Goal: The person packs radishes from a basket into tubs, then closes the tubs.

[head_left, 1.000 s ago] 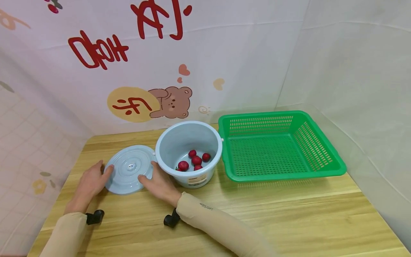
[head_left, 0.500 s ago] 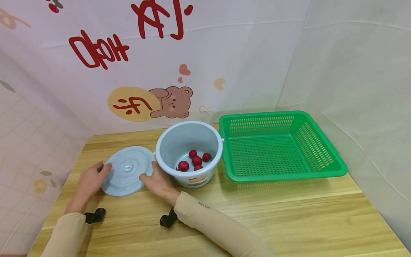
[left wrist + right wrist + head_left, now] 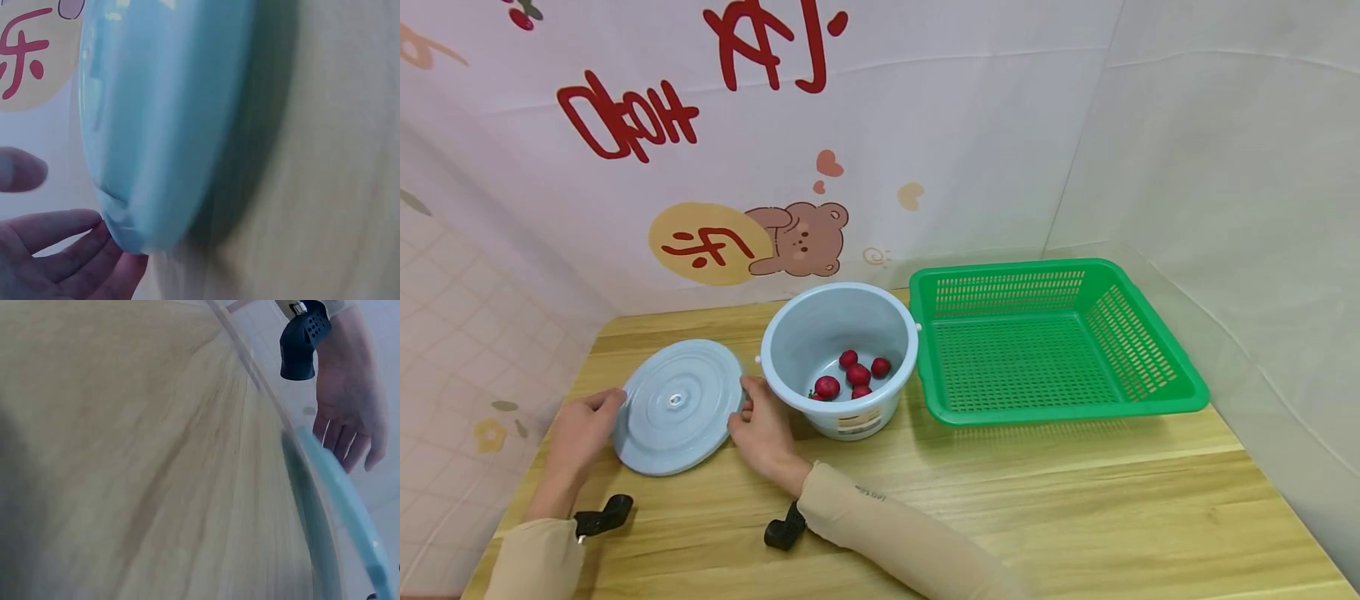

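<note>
A round light-blue lid (image 3: 677,437) with a small centre knob is at the table's left side in the head view. My left hand (image 3: 582,433) is at its left rim. In the left wrist view the fingers (image 3: 78,253) are fairly straight and touch the lid's edge, while the thumb stands apart. At the opposite rim my right hand (image 3: 765,433) holds the lid with thumb and bent fingers; their undersides are hidden. A shadow shows beneath the lid in both wrist views. Just right of that hand stands a light-blue bucket (image 3: 797,333) with several radish-like red pieces (image 3: 857,374) inside.
A green perforated basket (image 3: 1030,358) stands right of the bucket, close against it. Wood-grain tabletop (image 3: 1000,508) extends along the front. Printed white cloth walls (image 3: 985,167) border the back and sides. A black wrist camera (image 3: 786,527) hangs below each sleeve.
Both hands have moved left and slightly toward the front, and the lid has moved with them. Bucket, red pieces and basket stay where they were.
</note>
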A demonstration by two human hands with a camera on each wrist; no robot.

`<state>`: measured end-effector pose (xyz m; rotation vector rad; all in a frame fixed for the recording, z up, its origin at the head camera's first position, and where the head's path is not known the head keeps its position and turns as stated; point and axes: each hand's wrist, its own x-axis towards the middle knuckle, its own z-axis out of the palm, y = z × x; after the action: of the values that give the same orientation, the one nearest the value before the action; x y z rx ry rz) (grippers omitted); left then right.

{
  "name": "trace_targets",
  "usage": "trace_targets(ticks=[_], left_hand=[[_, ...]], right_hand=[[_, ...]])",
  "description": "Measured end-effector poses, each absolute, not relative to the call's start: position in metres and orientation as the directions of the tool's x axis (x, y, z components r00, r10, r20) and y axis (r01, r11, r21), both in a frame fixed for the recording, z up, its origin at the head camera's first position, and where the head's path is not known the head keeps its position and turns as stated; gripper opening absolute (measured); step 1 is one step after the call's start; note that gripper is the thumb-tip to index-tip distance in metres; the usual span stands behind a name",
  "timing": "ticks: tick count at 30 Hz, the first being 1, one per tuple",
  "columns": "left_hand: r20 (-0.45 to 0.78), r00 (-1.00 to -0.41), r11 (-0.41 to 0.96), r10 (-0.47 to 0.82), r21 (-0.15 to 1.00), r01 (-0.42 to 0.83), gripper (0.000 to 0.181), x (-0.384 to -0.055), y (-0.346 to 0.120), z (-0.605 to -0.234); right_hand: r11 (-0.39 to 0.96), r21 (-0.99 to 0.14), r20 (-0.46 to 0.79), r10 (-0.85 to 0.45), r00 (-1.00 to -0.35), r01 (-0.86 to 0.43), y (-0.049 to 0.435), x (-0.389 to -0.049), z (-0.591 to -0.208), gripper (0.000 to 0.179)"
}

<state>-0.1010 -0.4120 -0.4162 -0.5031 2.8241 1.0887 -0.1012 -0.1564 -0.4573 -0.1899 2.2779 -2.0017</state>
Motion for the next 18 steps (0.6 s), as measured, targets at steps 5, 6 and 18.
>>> trace_targets(ticks=[5,6,18], left_hand=[[-0.093,-0.947,0.74,-0.306,0.603,-0.298,0.054,-0.092,-0.419,-0.416],[-0.076,-0.947,0.748,-0.312,0.595,-0.294,0.052,-0.09,-0.42,-0.415],[-0.01,-0.911,0.712,-0.413,0.621,-0.329,0.042,-0.075,-0.435,-0.415]], right_hand=[[0.144,-0.987,0.052,-0.161,-0.986,-0.075,-0.156,-0.099,-0.458,0.054],[0.142,-0.987,0.056,-0.16,-0.986,-0.079,-0.156,-0.099,-0.458,0.053],[0.167,-0.968,0.155,-0.18,-0.971,-0.185,-0.16,-0.089,-0.45,0.053]])
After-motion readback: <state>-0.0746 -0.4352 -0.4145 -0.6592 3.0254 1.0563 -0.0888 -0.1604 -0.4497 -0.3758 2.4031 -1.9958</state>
